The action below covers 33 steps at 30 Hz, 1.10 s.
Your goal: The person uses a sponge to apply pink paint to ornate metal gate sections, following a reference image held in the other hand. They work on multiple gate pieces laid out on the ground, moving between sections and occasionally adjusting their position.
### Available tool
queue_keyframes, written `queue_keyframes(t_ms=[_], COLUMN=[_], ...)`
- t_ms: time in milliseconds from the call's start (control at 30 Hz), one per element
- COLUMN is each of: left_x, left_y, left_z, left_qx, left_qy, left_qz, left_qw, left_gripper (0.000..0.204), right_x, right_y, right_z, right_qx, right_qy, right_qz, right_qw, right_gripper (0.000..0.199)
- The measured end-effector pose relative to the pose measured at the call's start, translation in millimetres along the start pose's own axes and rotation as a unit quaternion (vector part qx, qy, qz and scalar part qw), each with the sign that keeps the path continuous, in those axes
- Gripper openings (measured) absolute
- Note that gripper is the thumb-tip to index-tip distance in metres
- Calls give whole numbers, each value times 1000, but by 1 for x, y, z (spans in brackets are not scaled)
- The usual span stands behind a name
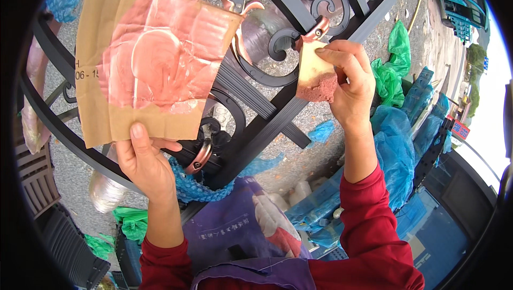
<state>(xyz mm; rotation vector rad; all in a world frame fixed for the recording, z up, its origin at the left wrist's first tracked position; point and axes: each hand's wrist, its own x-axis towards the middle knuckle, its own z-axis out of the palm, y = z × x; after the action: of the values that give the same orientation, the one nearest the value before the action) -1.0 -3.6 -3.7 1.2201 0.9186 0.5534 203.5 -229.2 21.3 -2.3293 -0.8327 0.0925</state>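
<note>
My left hand grips a piece of brown cardboard by its lower edge, thumb on top. Wet coppery-pink paint is smeared over much of the cardboard. Between the thumb and fingers of my right hand is a pale yellow sponge, its lower end stained reddish-brown. The sponge is over the black metal gate, close to a copper-coloured collar on a scroll; I cannot tell whether they touch. Another copper-coloured collar shows below the cardboard.
Blue bubble wrap wraps a bar near my purple apron. Green plastic and blue netting lie to the right. Plastic-wrapped rolls are at the left. A teal vehicle stands at the far right.
</note>
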Motion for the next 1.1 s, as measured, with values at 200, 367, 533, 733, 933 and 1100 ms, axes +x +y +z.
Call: queue_keyframes(t_ms=[200,367,533,733,933,1100], left_x=[0,1,0,1,2,1], left_y=[-1,1,1,7,4,5], left_z=[-2,0,-1,6,-1,5], left_qx=[0,0,0,10,-14,-14], left_qy=[7,-1,14,21,28,42], left_qz=[3,-3,-10,-18,-33,-29], left_qw=[1000,1000,1000,1000,999,999], left_gripper=[30,30,30,33,32,37], right_x=[9,13,24,18,17,12], right_y=[6,-27,-26,-32,3,14], right_z=[-21,2,-10,-2,-15,-22], right_qx=[18,-24,-67,-5,49,167], right_qy=[122,-41,33,-5,103,67], right_qz=[50,27,88,77,170,152], right_qw=[991,999,993,997,979,972], right_gripper=[28,34,28,28,21,22])
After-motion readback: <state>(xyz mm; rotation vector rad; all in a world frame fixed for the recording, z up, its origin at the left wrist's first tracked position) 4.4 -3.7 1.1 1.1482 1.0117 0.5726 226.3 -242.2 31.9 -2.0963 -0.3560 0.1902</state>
